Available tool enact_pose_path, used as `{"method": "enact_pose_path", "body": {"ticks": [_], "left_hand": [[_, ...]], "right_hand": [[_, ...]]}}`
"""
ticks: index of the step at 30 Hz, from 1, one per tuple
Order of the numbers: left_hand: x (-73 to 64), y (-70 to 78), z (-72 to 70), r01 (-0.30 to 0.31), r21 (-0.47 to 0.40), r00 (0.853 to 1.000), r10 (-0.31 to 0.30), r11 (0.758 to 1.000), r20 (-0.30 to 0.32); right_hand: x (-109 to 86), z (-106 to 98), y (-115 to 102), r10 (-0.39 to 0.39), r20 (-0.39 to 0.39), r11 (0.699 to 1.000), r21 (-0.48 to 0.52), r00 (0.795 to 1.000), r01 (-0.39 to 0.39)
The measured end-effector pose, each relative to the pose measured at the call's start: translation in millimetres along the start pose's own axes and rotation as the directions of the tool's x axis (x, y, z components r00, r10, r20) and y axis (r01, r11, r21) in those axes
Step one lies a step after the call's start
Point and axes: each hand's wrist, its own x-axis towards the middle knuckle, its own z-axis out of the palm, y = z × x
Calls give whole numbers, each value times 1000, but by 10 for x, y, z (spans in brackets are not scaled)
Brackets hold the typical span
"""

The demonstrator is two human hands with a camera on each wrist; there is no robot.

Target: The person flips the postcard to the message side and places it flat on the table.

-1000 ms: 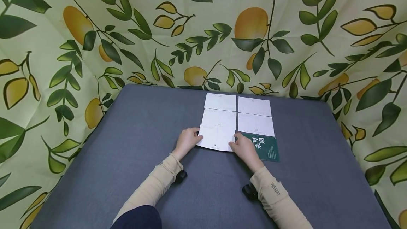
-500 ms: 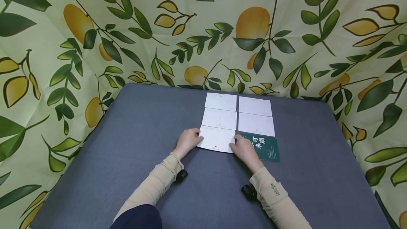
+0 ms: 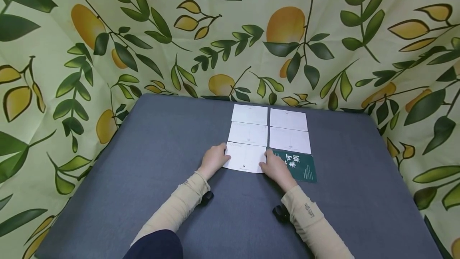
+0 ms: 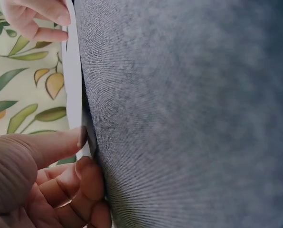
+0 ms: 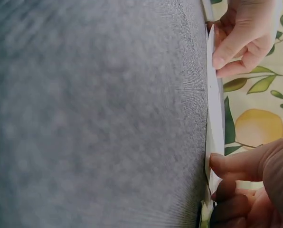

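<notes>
A white postcard point(image 3: 246, 157) with faint printing lies at the front of the left column of cards. My left hand point(image 3: 213, 160) pinches its left edge between thumb and fingers, as the left wrist view shows at the card edge point(image 4: 74, 90). On the opposite edge, my right hand point(image 3: 277, 170) pinches with thumb above and fingers below; in the right wrist view the card point(image 5: 214, 114) is slightly raised near the hand. Beside the right hand lies a green postcard point(image 3: 304, 169) with white characters, partly covered by that hand.
Behind the held postcard are two more white cards point(image 3: 248, 132) in the left column. Two white cards point(image 3: 289, 140) form the right column behind the green one. All lie on a grey cloth-covered table point(image 3: 172, 131), with a leaf-patterned curtain point(image 3: 230, 51) around it.
The held postcard has come down and slightly toward me, so its back edge now lines up against the card behind instead of overlapping it. Both hands keep their grip.
</notes>
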Motion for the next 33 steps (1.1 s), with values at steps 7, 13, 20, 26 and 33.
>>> {"method": "enact_pose_path", "body": {"ticks": [7,13,20,26,33], "left_hand": [[29,16,-12,-19,12,1000,19,1000,1],[30,10,-9,-19,11,1000,19,1000,-2],[7,105,-76,-27,57,998,30,998,-56],[-22,326,-117,-88,-112,995,94,990,43],[-114,638,31,-85,-433,958,193,898,214]], "right_hand": [[1,-52,3,-4,10,1000,8,1000,4],[-28,-84,57,-31,-11,998,61,999,31],[-62,-236,161,-44,-94,992,112,995,54],[-121,-416,334,-64,-152,992,100,986,80],[-198,-559,554,-27,-207,997,60,978,40]]}}
